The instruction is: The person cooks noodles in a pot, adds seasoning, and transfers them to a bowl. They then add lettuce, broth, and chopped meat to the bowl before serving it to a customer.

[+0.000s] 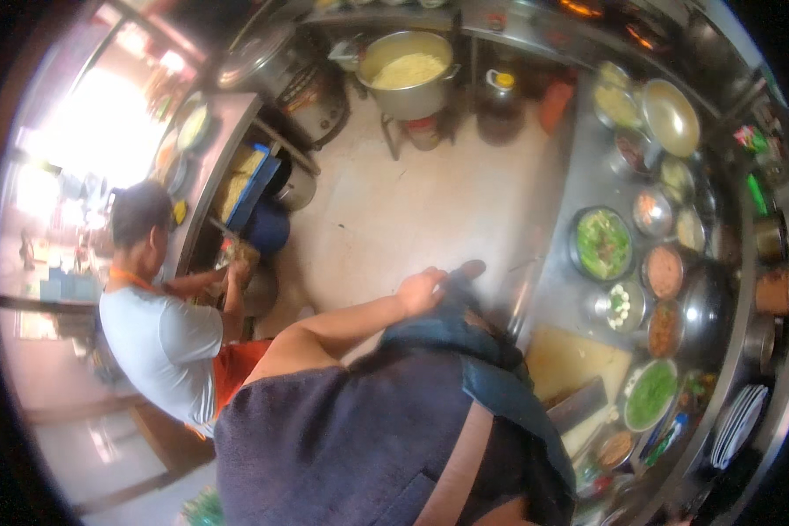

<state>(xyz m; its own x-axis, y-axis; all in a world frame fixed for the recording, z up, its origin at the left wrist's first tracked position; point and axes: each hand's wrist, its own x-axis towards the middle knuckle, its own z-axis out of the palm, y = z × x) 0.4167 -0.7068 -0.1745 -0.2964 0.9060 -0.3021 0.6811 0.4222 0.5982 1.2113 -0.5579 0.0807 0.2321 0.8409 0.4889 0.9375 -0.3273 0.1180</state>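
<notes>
My left hand (421, 292) hangs low in front of my body, fingers curled, beside the dark cloth of my apron (427, 332). Whether anything is in its fingers cannot be made out. My right hand is out of view; only a bit of bare arm shows at the bottom edge. To my right runs a steel counter (565, 191). On it lies a yellowish cutting board (582, 361) with a dark, broad-bladed cleaver-like tool (575, 409). Close by stand a bowl of chopped greens (651, 394), a bowl of leafy greens (601, 243) and a bowl of white cloves (618, 309).
A co-worker (164, 322) in an orange apron works at the left-hand table (227, 121), both hands around a blurred thing. Ahead are a large pot of noodle-like food (404, 72), a big rice cooker (309, 98) and a yellow-capped jug (500, 108). Stacked plates (740, 427) stand far right.
</notes>
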